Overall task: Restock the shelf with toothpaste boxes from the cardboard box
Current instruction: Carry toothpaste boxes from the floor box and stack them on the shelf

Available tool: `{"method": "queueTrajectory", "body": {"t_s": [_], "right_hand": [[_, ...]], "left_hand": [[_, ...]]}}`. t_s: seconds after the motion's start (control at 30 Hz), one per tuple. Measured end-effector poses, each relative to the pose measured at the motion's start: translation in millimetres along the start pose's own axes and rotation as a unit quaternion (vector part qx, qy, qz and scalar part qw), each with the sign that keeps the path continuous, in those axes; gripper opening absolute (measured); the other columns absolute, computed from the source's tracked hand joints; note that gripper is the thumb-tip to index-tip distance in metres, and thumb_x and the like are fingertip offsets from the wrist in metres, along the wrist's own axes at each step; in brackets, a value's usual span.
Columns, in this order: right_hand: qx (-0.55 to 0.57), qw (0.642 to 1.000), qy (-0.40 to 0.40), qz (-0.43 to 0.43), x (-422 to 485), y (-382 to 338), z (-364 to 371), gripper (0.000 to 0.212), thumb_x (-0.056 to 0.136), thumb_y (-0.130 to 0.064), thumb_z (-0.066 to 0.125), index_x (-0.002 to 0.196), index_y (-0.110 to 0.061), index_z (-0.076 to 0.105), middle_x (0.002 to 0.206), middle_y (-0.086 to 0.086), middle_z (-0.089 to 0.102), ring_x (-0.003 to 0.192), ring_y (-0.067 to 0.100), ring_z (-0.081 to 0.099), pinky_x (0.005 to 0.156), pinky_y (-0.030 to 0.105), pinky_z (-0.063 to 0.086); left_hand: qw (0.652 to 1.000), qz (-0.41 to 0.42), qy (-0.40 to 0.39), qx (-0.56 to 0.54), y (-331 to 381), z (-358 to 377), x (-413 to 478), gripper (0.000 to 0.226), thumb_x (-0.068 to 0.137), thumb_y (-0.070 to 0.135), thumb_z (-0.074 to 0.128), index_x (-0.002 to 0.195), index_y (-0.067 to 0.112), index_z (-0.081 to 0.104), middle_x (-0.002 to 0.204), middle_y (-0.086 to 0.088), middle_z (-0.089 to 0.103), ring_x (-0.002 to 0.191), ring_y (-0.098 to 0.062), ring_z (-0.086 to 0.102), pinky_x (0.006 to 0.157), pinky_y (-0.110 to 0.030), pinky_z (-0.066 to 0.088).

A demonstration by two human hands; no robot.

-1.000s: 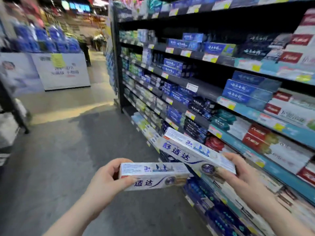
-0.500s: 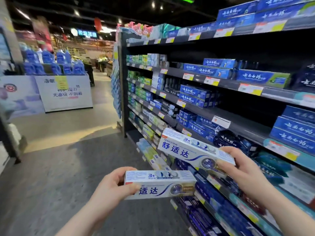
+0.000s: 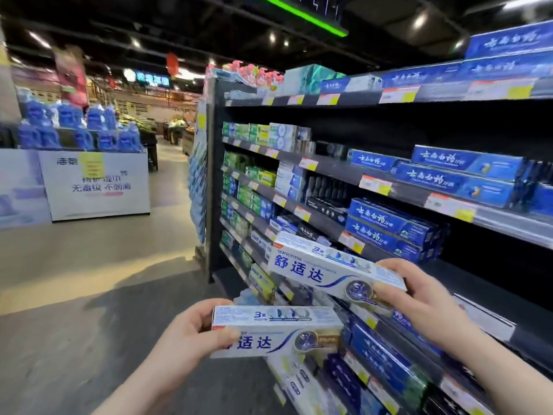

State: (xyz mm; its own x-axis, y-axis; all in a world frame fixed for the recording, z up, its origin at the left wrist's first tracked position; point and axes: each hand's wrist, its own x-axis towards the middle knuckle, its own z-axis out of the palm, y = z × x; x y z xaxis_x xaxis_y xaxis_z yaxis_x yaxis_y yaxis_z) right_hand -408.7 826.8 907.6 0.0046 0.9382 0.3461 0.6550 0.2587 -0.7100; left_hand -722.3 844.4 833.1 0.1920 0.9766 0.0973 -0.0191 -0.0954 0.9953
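A: Your left hand (image 3: 191, 336) is gripping a white toothpaste box (image 3: 278, 330) by one end. The thumb is lying across the printed front and the fingers are curling over the top edge. You are holding it roughly level, out in the aisle just in front of the shelf (image 3: 493, 283).

B: Your right hand (image 3: 419, 298) is pinching a second white box (image 3: 329, 268) at its near end, with the thumb pressing on the front and the fingers wrapping behind. You are carrying this one higher and closer to the shelf, with its free end pointing along the shelf front.

A: The two boxes are sitting apart, not touching each other.

B: On the shelf, just above the box in your right hand, blue toothpaste boxes (image 3: 389, 223) are lying stacked two high. Yellow-and-white price tags (image 3: 375, 184) are running along the shelf edges.

A: Past the far end of the shelf, a white display stand (image 3: 95, 187) is carrying blue packs. Its lettering is coming out too blurred to read.
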Motion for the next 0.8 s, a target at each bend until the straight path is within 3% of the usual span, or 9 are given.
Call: {"method": "queueTrajectory", "body": {"t_s": [0.17,0.27,0.33,0.4,0.57,0.63,0.7,0.73,0.8], "right_hand": [[0.012,0.999,0.049,0.019,90.4,-0.3,35.4,0.012,0.083,-0.031,0.061,0.089,-0.041,0.057,0.081,-0.027,0.067,0.069,0.005,0.059,0.062,0.016,0.044],[0.015,0.995,0.091,0.026,143.9,-14.7,55.8,0.025,0.065,-0.062,0.06,0.085,-0.045,0.059,0.084,-0.007,0.07,0.073,0.015,0.062,0.066,0.024,0.045],[-0.002,0.992,0.118,0.034,179.4,-22.3,67.0,0.012,0.077,-0.045,0.061,0.087,-0.04,0.058,0.088,0.008,0.069,0.079,0.028,0.061,0.068,0.033,0.045],[-0.022,0.989,0.144,0.038,211.2,-26.7,72.9,0.009,0.085,-0.028,0.059,0.093,-0.033,0.057,0.09,0.006,0.068,0.081,0.031,0.062,0.072,0.039,0.048],[-0.07,0.974,0.207,0.051,284.4,-33.4,61.2,0.017,0.085,-0.033,0.058,0.101,-0.029,0.055,0.084,0.002,0.063,0.069,0.021,0.053,0.062,0.034,0.041],[-0.098,0.964,0.241,0.051,321.5,-27.4,51.2,0.02,0.084,-0.035,0.06,0.102,-0.027,0.057,0.085,0.002,0.063,0.07,0.019,0.055,0.063,0.031,0.042],[-0.112,0.958,0.26,0.049,358.8,-20.7,43.1,0.023,0.084,-0.035,0.06,0.104,-0.025,0.057,0.077,-0.001,0.062,0.061,0.009,0.053,0.056,0.018,0.042],[-0.113,0.957,0.265,0.047,377.8,-14.7,40.0,0.027,0.083,-0.035,0.061,0.107,-0.022,0.058,0.076,-0.001,0.062,0.058,0.007,0.052,0.054,0.019,0.041],[-0.129,0.951,0.275,0.05,413.6,-2.3,34.2,0.036,0.082,-0.036,0.062,0.113,-0.018,0.058,0.087,0.006,0.064,0.071,0.015,0.056,0.065,0.028,0.042]], "left_hand": [[0.998,0.024,-0.051,-0.006,2.0,-49.1,110.3,0.064,0.038,0.029,0.074,0.097,0.006,0.066,0.083,-0.007,0.071,0.07,-0.01,0.063,0.059,-0.013,0.05],[0.995,0.033,-0.091,-0.002,11.5,-81.0,174.8,0.058,0.045,0.02,0.076,0.099,0.001,0.064,0.079,-0.005,0.071,0.068,-0.007,0.063,0.057,-0.012,0.049],[0.993,0.039,-0.114,-0.004,18.8,-96.9,215.5,0.045,0.053,0.011,0.071,0.097,0.002,0.063,0.074,0.0,0.072,0.066,-0.005,0.064,0.056,-0.012,0.049],[0.989,0.043,-0.141,-0.009,25.3,-106.1,254.6,0.039,0.055,0.01,0.068,0.093,0.007,0.064,0.072,0.004,0.074,0.065,-0.002,0.065,0.056,-0.011,0.049],[0.981,0.05,-0.187,-0.01,24.4,-109.6,333.6,0.061,0.044,0.03,0.076,0.101,0.015,0.065,0.089,-0.001,0.076,0.08,-0.013,0.069,0.067,-0.018,0.053],[0.978,0.05,-0.201,-0.017,19.8,-110.4,368.6,0.058,0.048,0.028,0.076,0.104,0.016,0.064,0.097,-0.005,0.075,0.087,-0.019,0.069,0.07,-0.022,0.054],[0.977,0.049,-0.207,-0.017,16.5,-108.9,402.5,0.048,0.056,0.02,0.074,0.102,0.016,0.065,0.093,-0.002,0.075,0.083,-0.015,0.069,0.064,-0.017,0.052],[0.977,0.048,-0.206,-0.018,14.9,-107.5,418.9,0.041,0.059,0.017,0.071,0.1,0.016,0.065,0.089,0.0,0.076,0.079,-0.013,0.069,0.062,-0.016,0.052],[0.978,0.053,-0.202,-0.024,15.5,-104.4,451.1,0.035,0.061,0.015,0.068,0.095,0.018,0.066,0.087,-0.001,0.076,0.078,-0.013,0.069,0.063,-0.016,0.053]]}}
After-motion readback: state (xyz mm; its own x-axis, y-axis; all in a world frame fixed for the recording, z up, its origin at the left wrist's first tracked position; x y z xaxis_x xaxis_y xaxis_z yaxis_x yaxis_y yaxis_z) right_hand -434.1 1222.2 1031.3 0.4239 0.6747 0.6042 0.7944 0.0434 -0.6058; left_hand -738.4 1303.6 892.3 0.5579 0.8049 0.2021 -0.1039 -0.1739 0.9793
